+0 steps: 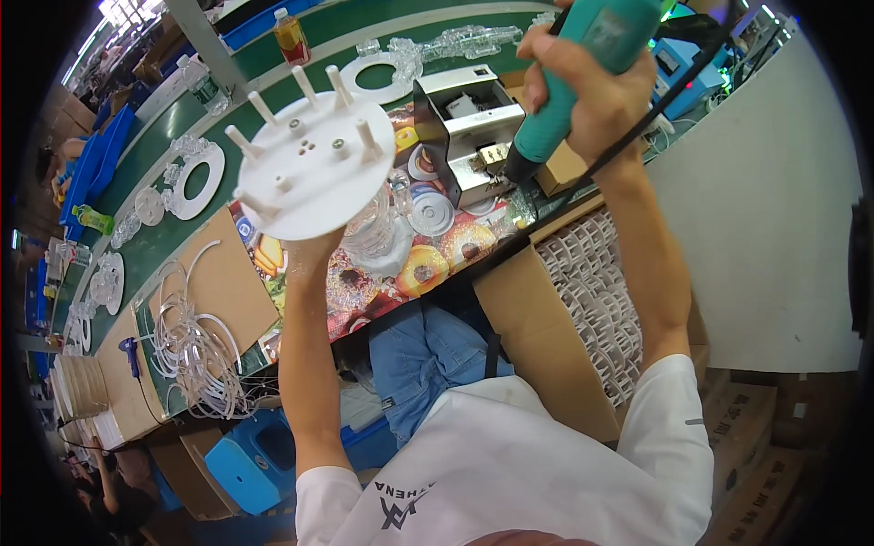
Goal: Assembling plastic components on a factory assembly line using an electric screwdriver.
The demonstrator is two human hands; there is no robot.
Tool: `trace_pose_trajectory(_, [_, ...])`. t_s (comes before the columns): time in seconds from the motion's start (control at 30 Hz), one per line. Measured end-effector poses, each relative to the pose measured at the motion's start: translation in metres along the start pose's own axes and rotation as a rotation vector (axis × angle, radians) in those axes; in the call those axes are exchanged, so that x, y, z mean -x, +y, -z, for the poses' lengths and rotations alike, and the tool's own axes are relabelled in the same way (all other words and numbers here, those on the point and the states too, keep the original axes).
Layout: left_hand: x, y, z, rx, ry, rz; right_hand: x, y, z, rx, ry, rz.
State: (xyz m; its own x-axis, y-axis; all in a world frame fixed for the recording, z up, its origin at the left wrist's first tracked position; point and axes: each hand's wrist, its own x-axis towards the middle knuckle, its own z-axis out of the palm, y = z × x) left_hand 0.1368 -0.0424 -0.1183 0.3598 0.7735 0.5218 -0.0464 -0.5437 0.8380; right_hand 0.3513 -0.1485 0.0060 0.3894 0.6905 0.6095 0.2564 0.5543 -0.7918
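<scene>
My left hand (316,247) holds up a round white plastic disc (314,168) with several pegs standing around its rim. The disc hides most of that hand's fingers; two screw heads show near its middle. In my right hand (601,105), a teal electric screwdriver (549,120) is gripped with the fingers wrapped around its body. Its dark tip points down at the front of a metal box-shaped screw feeder (478,136), by a small brass-coloured block (493,156). Whether the tip touches it, I cannot tell. Clear plastic parts (369,237) stand below the disc on a colourful printed mat (423,264).
A cardboard box (546,341) of white plastic parts (592,291) sits right of my lap. Coiled clear tubing (196,337) lies at left. White rings (198,185) with clear parts line the green conveyor (241,86). The screwdriver's black cable (678,86) crosses my right wrist.
</scene>
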Motion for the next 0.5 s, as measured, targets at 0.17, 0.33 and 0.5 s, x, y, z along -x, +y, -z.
trace_pose_trajectory(0.17, [0.007, -0.051, 0.013, -0.528, -0.086, -0.395, -0.021, -0.094, -0.048, -0.268, 0.037, -0.046])
trace_pose_trajectory(0.33, [0.008, -0.056, 0.000, -0.381, 0.080, -0.443, -0.039, -0.133, -0.087, -0.200, -0.155, 0.234])
trace_pose_trajectory(0.5, [0.010, -0.048, -0.011, -0.230, 0.044, -0.312, -0.062, -0.152, -0.127, 0.002, -0.384, 0.355])
